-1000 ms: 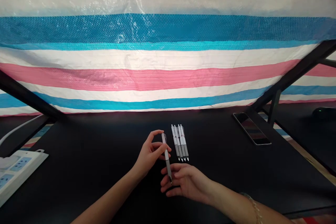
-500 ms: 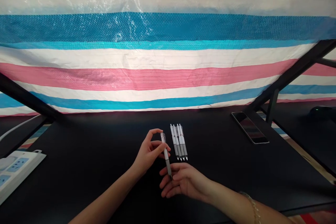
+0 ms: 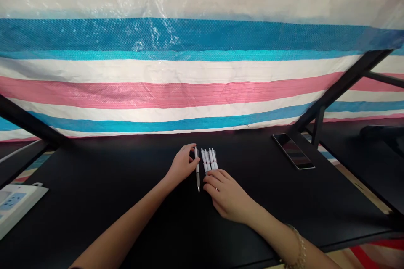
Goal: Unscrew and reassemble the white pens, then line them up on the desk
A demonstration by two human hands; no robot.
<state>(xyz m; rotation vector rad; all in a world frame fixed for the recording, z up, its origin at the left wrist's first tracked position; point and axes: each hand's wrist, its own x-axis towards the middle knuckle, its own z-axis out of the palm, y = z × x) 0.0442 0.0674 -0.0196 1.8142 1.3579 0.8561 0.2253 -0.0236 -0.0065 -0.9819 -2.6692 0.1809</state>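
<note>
A white pen (image 3: 198,173) with a grey grip stands apart, just left of a row of several similar white pens (image 3: 208,159) lying side by side on the black table. My left hand (image 3: 183,164) is closed on its upper part, thumb and index finger at its sides, tip toward me. Over the lower ends of the row lies my right hand (image 3: 230,193), palm down, its fingers outstretched and touching the pens; the grey grips there are mostly hidden beneath it. A ring and a bracelet are on this hand and wrist.
A phone (image 3: 293,151) lies on the black table (image 3: 132,168) at the right. The white power strip (image 3: 19,206) is at the left edge. Behind stands a striped plastic sheet (image 3: 189,92), with slanted black frame bars (image 3: 334,96) at both sides.
My left hand has moved the pen away from me, from above the right palm to beside the row. My right hand has let go of its tip, turned palm down and reached onto the row.
</note>
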